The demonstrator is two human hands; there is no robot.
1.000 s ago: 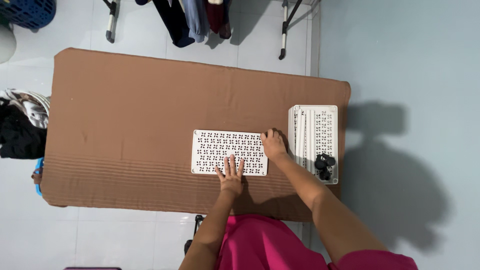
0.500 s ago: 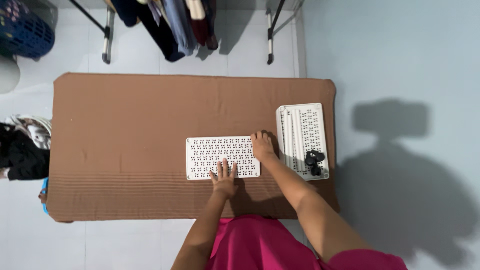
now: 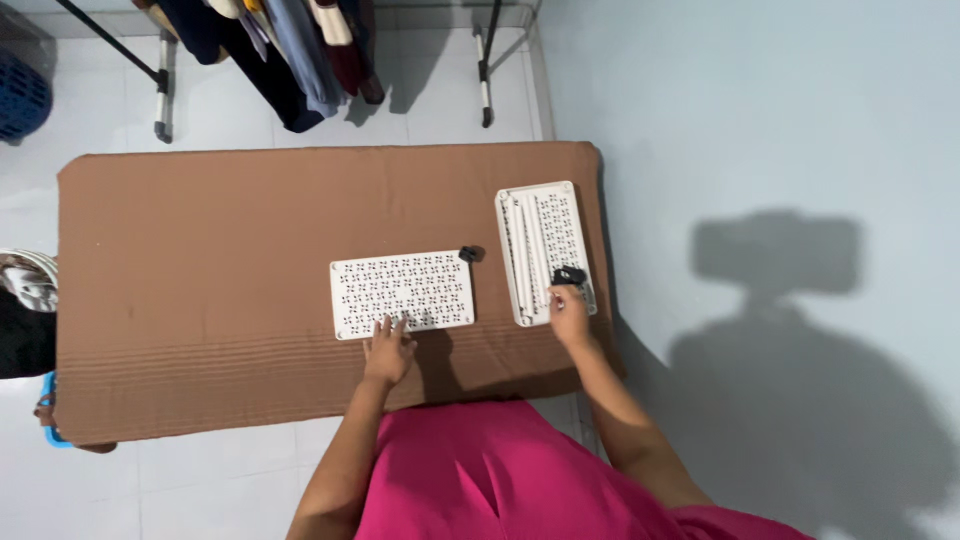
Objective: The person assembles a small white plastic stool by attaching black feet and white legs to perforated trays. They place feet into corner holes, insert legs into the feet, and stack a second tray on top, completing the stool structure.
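Here, left hand (image 3: 388,350) lies flat, open, on the near edge of the white panel (image 3: 402,293) at mid-table (image 3: 200,250). Right hand (image 3: 568,312) reaches the black clips (image 3: 572,278) on the panel stack (image 3: 545,245); grip unclear. Panel looks light, stiff, best held by its edges. Another clip (image 3: 467,254) sits by the panel's corner; detail too small.

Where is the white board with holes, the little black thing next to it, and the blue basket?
White board with holes (image 3: 402,293), head view, middle of its patterned face.
Little black thing (image 3: 467,254), head view, its centre, at the board's far right corner.
Blue basket (image 3: 22,98), head view, its visible side wall.
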